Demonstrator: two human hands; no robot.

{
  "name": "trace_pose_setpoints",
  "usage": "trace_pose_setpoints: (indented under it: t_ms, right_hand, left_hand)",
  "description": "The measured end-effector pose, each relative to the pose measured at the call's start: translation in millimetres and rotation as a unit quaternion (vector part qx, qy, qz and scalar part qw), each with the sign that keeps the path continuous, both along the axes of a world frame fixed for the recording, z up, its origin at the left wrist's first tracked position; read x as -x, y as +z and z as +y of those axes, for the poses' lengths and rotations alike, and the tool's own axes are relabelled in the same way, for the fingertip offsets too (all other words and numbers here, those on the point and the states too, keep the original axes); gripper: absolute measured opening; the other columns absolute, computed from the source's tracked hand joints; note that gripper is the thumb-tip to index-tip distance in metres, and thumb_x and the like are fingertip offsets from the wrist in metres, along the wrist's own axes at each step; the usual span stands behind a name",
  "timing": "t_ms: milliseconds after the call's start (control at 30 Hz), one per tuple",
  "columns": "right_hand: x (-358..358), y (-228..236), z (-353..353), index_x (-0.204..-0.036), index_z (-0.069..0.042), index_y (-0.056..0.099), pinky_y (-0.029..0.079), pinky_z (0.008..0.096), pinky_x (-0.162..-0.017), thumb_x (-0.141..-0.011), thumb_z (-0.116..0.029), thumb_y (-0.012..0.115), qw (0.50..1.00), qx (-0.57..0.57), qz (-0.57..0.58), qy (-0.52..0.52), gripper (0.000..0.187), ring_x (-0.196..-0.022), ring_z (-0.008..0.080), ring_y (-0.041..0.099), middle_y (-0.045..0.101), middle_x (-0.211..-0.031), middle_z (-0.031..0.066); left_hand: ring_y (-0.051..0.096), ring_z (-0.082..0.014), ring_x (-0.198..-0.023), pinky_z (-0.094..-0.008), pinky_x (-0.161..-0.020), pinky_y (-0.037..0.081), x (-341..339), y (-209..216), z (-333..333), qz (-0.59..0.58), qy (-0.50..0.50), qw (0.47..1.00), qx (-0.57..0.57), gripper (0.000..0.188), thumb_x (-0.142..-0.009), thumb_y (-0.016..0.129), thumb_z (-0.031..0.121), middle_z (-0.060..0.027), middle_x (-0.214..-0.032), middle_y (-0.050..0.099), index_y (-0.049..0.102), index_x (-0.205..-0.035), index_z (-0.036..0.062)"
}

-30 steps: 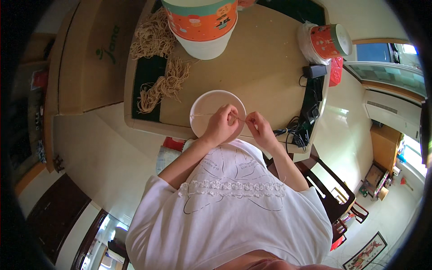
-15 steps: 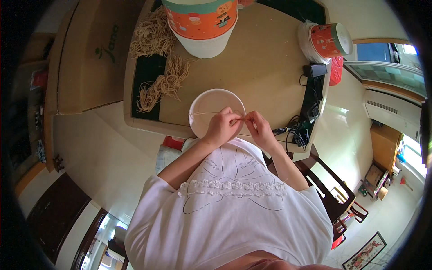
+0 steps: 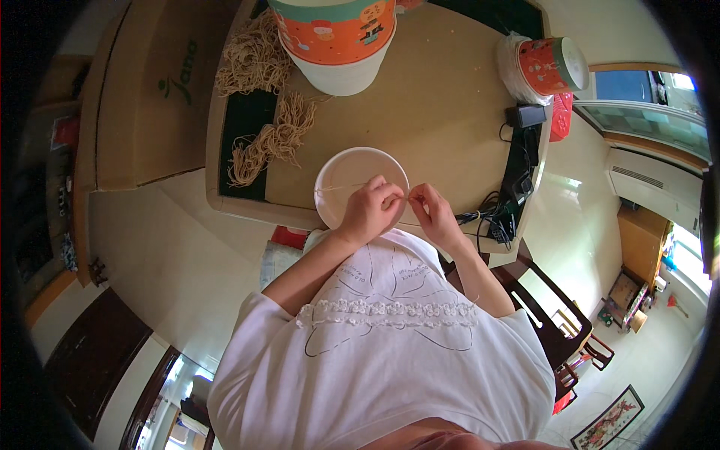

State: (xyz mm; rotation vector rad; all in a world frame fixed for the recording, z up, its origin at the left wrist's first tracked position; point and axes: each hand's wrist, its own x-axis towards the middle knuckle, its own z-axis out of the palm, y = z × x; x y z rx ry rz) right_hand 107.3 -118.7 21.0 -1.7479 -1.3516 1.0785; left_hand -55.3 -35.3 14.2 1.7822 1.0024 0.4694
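Observation:
A round white paper tub (image 3: 360,160) stands at the table's near edge, its open mouth facing me. One thin beige string (image 3: 335,187) crosses the mouth from the left wall to my hands. Over the tub's right side, my left hand (image 3: 369,212) is closed in a pinch on the string. My right hand (image 3: 436,219) meets it fingertip to fingertip at the right rim, pinching too. The string between the fingertips is too fine to follow clearly. Loose bundles of beige string (image 3: 281,135) lie to the left of the tub.
A tall stack of orange and green printed paper tubs (image 3: 337,41) stands at the far side. More printed tubs (image 3: 541,66) lie at the far right in clear plastic. Black adapters (image 3: 525,115) and coiled cables (image 3: 486,214) line the right edge. A big cardboard box (image 3: 161,97) stands left.
My left hand has shifted slightly, with its fingers still at the right rim. My right hand stays almost in place. The tub has not moved.

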Motion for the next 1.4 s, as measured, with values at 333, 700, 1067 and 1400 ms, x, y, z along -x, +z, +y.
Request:
trace_pose_setpoints:
  t_ms: [333, 700, 1067, 1400]
  right_hand:
    - [-0.2, 0.1, 0.1, -0.097, 0.000, 0.052, 0.049, 0.0363, -0.068, -0.088, -0.002, 0.057, 1.000, -0.011, -0.018, 0.007, 0.011, -0.078, 0.0311, 0.060, 0.059, -0.088, 0.0161]
    - [9.2, 19.7, 7.7, -0.097, -0.002, 0.059, 0.053, 0.0320, -0.065, -0.081, 0.000, 0.063, 0.996, -0.038, -0.076, 0.033, 0.016, -0.075, 0.0238, 0.061, 0.058, -0.085, 0.0123]
    - [8.5, 17.4, 10.9, -0.089, -0.003, 0.059, 0.051, 0.0397, -0.066, -0.080, -0.003, 0.063, 0.992, -0.018, -0.118, 0.045, 0.010, -0.076, 0.0328, 0.061, 0.059, -0.085, 0.0141]
    - [8.9, 15.5, 9.6, -0.087, 0.000, 0.061, 0.053, 0.0309, -0.063, -0.079, 0.001, 0.064, 0.994, -0.027, -0.100, 0.021, 0.009, -0.071, 0.0230, 0.061, 0.059, -0.081, 0.0112]
  left_hand:
    - [0.059, -0.0220, -0.063, -0.0318, -0.057, 0.048, -2.4, -3.3, -2.1, -0.025, -0.002, 1.000, -0.004, 0.009, -0.075, 0.072, 0.009, -0.0077, -0.074, 0.056, 0.069, -0.084, 0.0061]
    - [0.058, -0.0153, -0.060, -0.0281, -0.057, 0.047, 3.6, -15.9, -1.0, -0.038, 0.016, 0.991, 0.124, 0.010, -0.077, 0.073, 0.012, -0.0068, -0.073, 0.059, 0.072, -0.084, 0.0044]
    - [0.058, -0.0175, -0.062, -0.0290, -0.058, 0.048, 3.5, -11.5, -0.2, -0.059, 0.039, 0.993, 0.094, 0.009, -0.076, 0.072, 0.009, -0.0076, -0.076, 0.059, 0.071, -0.084, 0.0045]
    - [0.063, -0.0243, -0.070, -0.0344, -0.061, 0.051, 6.3, 0.3, -2.4, -0.011, 0.000, 1.000, 0.012, 0.009, -0.077, 0.071, 0.012, -0.0079, -0.078, 0.058, 0.071, -0.084, 0.0076]
